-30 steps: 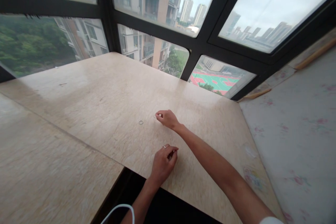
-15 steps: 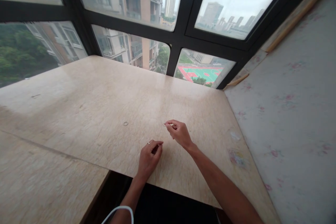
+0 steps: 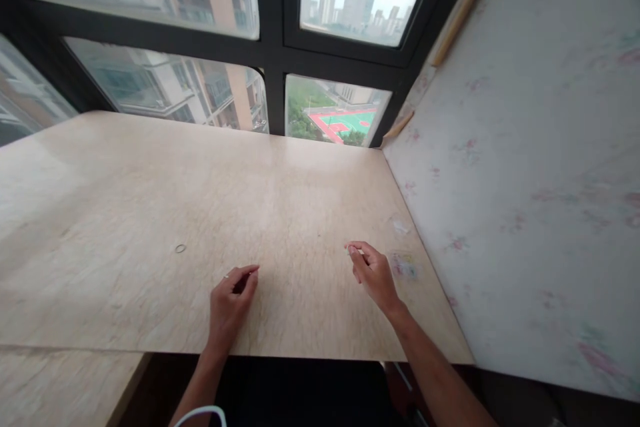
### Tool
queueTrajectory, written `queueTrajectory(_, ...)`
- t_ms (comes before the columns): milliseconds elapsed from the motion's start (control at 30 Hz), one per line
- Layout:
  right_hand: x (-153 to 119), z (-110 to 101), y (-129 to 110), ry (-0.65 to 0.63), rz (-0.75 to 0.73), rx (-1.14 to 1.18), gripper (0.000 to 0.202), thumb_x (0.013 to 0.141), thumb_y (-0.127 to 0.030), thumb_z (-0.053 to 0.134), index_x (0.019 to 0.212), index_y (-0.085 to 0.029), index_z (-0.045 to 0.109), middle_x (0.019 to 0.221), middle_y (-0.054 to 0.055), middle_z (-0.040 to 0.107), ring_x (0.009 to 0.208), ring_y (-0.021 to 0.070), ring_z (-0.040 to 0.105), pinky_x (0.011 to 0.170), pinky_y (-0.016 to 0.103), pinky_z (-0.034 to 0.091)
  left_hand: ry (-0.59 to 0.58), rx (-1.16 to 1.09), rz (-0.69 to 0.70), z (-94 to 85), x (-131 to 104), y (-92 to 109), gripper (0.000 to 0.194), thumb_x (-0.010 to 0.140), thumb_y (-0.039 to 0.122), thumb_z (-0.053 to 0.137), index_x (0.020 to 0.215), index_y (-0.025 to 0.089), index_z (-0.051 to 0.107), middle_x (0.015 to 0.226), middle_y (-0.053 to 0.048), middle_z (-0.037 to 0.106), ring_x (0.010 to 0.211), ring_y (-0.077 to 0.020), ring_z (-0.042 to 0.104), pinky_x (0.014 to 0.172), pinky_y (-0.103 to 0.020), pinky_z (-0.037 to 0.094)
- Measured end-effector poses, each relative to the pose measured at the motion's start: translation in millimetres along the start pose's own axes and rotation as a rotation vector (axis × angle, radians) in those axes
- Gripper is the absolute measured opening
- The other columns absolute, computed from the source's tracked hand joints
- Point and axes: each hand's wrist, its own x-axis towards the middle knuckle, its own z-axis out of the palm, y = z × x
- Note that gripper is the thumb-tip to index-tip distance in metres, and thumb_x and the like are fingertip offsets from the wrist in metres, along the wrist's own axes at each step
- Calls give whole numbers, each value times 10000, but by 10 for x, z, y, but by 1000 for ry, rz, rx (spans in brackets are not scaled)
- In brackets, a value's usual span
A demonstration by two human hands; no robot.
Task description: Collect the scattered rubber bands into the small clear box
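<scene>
Near the front edge of the marbled tabletop [image 3: 300,207], my left hand [image 3: 233,303] has its thumb and forefinger pinched; whatever may be between them is too small to name. Further right, my right hand [image 3: 373,273] pinches a tiny pale item at its fingertips, too small to identify. Just beyond that hand lies a clear packet with small colourful pieces [image 3: 404,265]. A thin ring [image 3: 181,249] rests on the surface to the left of my left hand.
Another clear plastic piece [image 3: 399,225] lies near the flowered wall [image 3: 500,167] on the right. Dark-framed windows [image 3: 273,47] stand along the back. A white loop [image 3: 200,411] shows at my left forearm.
My right hand has moved right, away from my left hand and towards the colourful packet. The view has turned to the right.
</scene>
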Motion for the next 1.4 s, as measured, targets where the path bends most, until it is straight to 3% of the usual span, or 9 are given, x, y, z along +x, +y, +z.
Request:
queueTrajectory(167, -236, -383, 205, 85, 48, -30, 340, 897, -453, 481, 947, -154, 636, 445, -80, 409, 379, 87, 422, 391, 191, 319, 27, 61, -67, 45, 19, 28, 293, 759, 424, 569, 894, 206, 711, 908, -40, 720, 807, -214, 668, 745, -315, 531)
queueTrajectory(400, -582, -928, 431, 312, 153, -89, 382, 863, -481, 533, 986, -137, 644, 450, -71, 425, 392, 99, 406, 391, 203, 307, 32, 151, -99, 81, 25, 51, 297, 736, 442, 572, 889, 230, 713, 924, -22, 719, 826, -224, 668, 798, -333, 531)
queueTrajectory(600, -610, -1205, 507, 452, 138, -171, 423, 867, -483, 518, 1036, -121, 656, 452, -61, 449, 400, 103, 413, 401, 206, 311, 31, 198, -93, 98, 16, 71, 301, 745, 436, 563, 909, 229, 707, 933, -27, 718, 833, -228, 666, 794, -345, 525)
queueTrajectory(700, -556, -1238, 554, 470, 139, -224, 442, 868, -482, 501, 1057, -117, 666, 461, -54, 467, 406, 106, 421, 405, 211, 316, 22, 227, -74, 108, 6, 86, 301, 754, 431, 553, 910, 223, 704, 928, -32, 717, 811, -227, 666, 784, -349, 519)
queueTrajectory(833, -528, -1254, 619, 398, 159, -321, 455, 876, -456, 477, 1098, -113, 677, 438, -52, 477, 394, 114, 433, 417, 224, 334, 16, 249, -47, 117, 0, 93, 306, 759, 431, 543, 918, 223, 702, 940, -33, 717, 813, -224, 667, 787, -343, 514)
queueTrajectory(1033, -661, -1238, 654, 382, 154, -308, 451, 882, -444, 474, 1114, -122, 686, 457, -30, 545, 393, 129, 481, 418, 234, 389, 9, 292, -34, 118, 1, 86, 318, 760, 440, 533, 912, 222, 707, 884, -33, 715, 761, -219, 665, 744, -338, 518)
queueTrajectory(1200, -828, -1048, 752, 322, 78, -327, 397, 876, -420, 471, 1046, -161, 720, 767, 71, 738, 655, 197, 681, 603, 283, 540, -9, 263, -20, 103, -4, 56, 318, 757, 441, 543, 916, 221, 707, 905, -37, 717, 793, -224, 667, 749, -335, 524)
queueTrajectory(1300, -893, -952, 813, 256, 25, -368, 370, 872, -406, 474, 1014, -181, 731, 967, 90, 741, 859, 224, 704, 776, 317, 551, -32, 178, -38, 69, 8, 50, 310, 746, 448, 564, 894, 218, 709, 913, -35, 722, 813, -218, 670, 765, -317, 535)
queueTrajectory(1400, -911, -937, 839, 241, 17, -404, 387, 873, -428, 465, 1015, -184, 730, 1003, 90, 734, 901, 233, 701, 810, 326, 548, -106, 70, -82, -1, 37, 66, 313, 730, 462, 595, 872, 209, 712, 889, -36, 730, 817, -215, 674, 746, -300, 546)
